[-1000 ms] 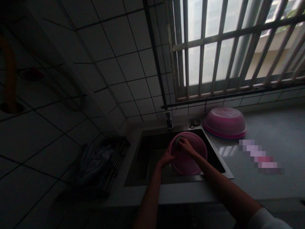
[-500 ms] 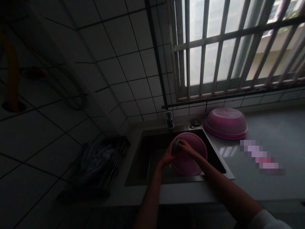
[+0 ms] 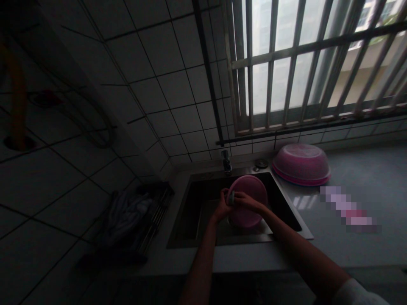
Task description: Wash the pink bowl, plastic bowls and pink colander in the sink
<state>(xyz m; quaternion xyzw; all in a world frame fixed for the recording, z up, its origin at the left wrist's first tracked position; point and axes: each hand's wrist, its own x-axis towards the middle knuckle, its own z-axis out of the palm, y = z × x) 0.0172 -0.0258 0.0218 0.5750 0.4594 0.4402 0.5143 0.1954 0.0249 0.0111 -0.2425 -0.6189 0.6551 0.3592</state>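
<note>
One orange pipe [image 3: 14,84] runs down the tiled wall [image 3: 152,51] at the far left. Lower and further right, a pale cloth [image 3: 127,214] lies bunched on a dark rack [image 3: 155,212], just beside the sink [image 3: 184,220]. A tap [image 3: 226,161] stands at the sink's back edge.

Below the tap, the left hand [image 3: 220,208] reaches into the sink, its fingers curled shut on the left rim of a pink basin [image 3: 251,212]. The basin sits inside the sink, tipped up on its edge with its round face turned towards the camera. The right hand [image 3: 247,200] comes in from the right across the basin's face. Its fingers are closed round a small grey pad [image 3: 233,196], which is pressed to the rim just beside the left hand. The light is too dim to make out single fingers.

Further right, an upturned basin [image 3: 301,163], also pink, rests rim-down on the counter [image 3: 365,169] near the sink's back corner, well apart from both hands. Above it, a barred window [image 3: 302,63] lets in daylight. A pixelated patch [image 3: 348,209] lies on the counter right of the sink.
</note>
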